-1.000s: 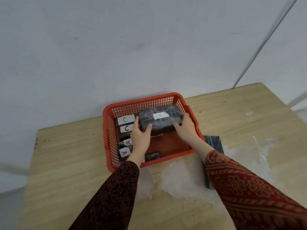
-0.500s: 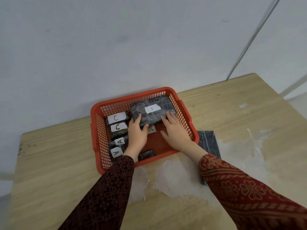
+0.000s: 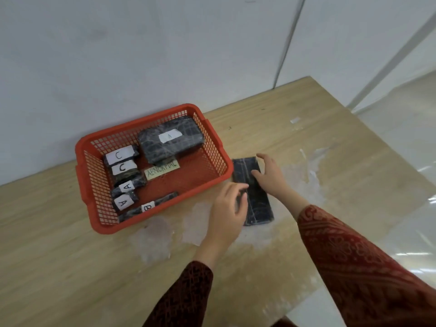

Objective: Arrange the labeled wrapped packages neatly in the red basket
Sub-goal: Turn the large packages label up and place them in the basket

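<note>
The red basket (image 3: 212, 175) sits on the wooden table near the wall. Inside, a large dark wrapped package labeled A (image 3: 171, 141) lies at the back right. Two C packages (image 3: 121, 161), two small A packages (image 3: 125, 194) and a B package (image 3: 147, 207) line its left and front. A flat dark wrapped package (image 3: 258, 204) lies on the table right of the basket. My left hand (image 3: 227, 213) touches its left edge and my right hand (image 3: 270, 175) rests on its far part, fingers spread. Neither hand has lifted it.
A green paper tag reading ABNORMAL (image 3: 161, 167) lies on the basket floor. The table top (image 3: 59, 256) has white worn patches near the flat package. A grey wall stands right behind the basket, and the table's right edge drops to a shiny floor.
Both hands let go of the large A package, left the basket and moved right onto the flat package on the table. The view shifted right.
</note>
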`<action>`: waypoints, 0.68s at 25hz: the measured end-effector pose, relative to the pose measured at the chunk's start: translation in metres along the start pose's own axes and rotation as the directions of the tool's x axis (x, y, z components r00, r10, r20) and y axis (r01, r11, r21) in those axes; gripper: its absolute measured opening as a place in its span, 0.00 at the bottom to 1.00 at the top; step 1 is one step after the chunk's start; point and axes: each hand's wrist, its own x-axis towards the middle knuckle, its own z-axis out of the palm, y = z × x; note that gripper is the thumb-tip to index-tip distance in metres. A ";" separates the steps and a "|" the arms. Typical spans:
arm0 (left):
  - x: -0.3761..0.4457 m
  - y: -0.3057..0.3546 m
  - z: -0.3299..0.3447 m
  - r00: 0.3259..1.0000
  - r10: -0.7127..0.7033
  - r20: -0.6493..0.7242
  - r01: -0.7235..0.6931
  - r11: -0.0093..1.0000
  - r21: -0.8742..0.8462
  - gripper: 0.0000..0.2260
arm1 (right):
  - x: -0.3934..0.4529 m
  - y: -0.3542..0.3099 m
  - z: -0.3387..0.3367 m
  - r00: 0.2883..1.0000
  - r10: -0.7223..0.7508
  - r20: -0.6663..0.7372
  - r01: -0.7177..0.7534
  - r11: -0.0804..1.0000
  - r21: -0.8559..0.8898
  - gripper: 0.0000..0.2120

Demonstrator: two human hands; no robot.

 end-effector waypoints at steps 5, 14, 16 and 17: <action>-0.028 -0.026 0.045 0.889 -0.214 0.404 0.066 0.935 0.349 0.28 | 0.001 0.019 0.007 0.959 0.115 0.261 -0.215 0.891 0.400 0.29; -0.013 -0.005 0.026 0.897 -0.065 0.437 0.011 0.992 0.125 0.27 | -0.018 0.013 -0.025 0.986 0.147 0.075 -0.164 0.847 0.506 0.19; 0.003 0.017 0.004 0.922 -0.046 0.385 0.067 0.997 -0.044 0.24 | -0.025 0.003 -0.043 0.999 0.045 -0.007 -0.035 0.857 0.514 0.17; 0.011 0.028 -0.010 0.939 -0.031 0.342 0.080 0.988 -0.129 0.22 | -0.028 -0.003 -0.052 0.998 -0.034 -0.045 0.052 0.858 0.511 0.16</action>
